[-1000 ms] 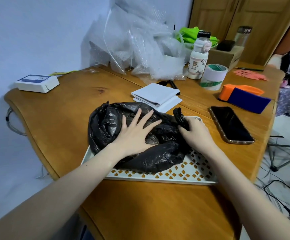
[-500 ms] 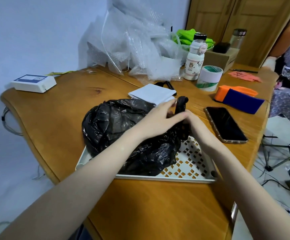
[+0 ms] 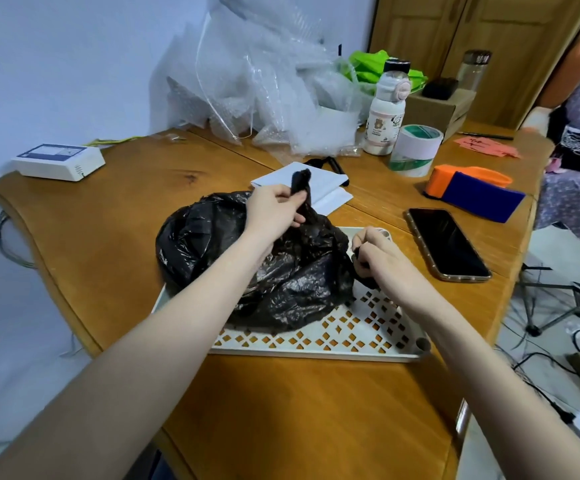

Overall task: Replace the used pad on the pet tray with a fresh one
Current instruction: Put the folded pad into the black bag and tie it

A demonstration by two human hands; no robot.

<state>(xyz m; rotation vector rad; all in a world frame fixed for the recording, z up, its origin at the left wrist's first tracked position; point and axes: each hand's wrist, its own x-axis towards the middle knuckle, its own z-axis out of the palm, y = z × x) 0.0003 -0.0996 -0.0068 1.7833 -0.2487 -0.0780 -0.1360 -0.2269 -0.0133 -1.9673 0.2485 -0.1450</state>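
Observation:
A bulging black plastic bag lies on the white perforated pet tray on the wooden table. My left hand pinches one twisted bag handle and holds it up over the bag's far side. At the bag's right edge, my right hand grips the other handle low over the tray. A folded white pad lies on the table just behind the bag, partly hidden by my left hand. What is inside the bag is hidden.
A black phone lies right of the tray. Further back are an orange and blue case, a tape roll, a white bottle, crumpled bubble wrap and a white device. A person stands at the far right.
My left hand left the top of the bag, took hold of a handle and lifted it up and back. My right hand drew the other handle to the right, so the two handles are apart.

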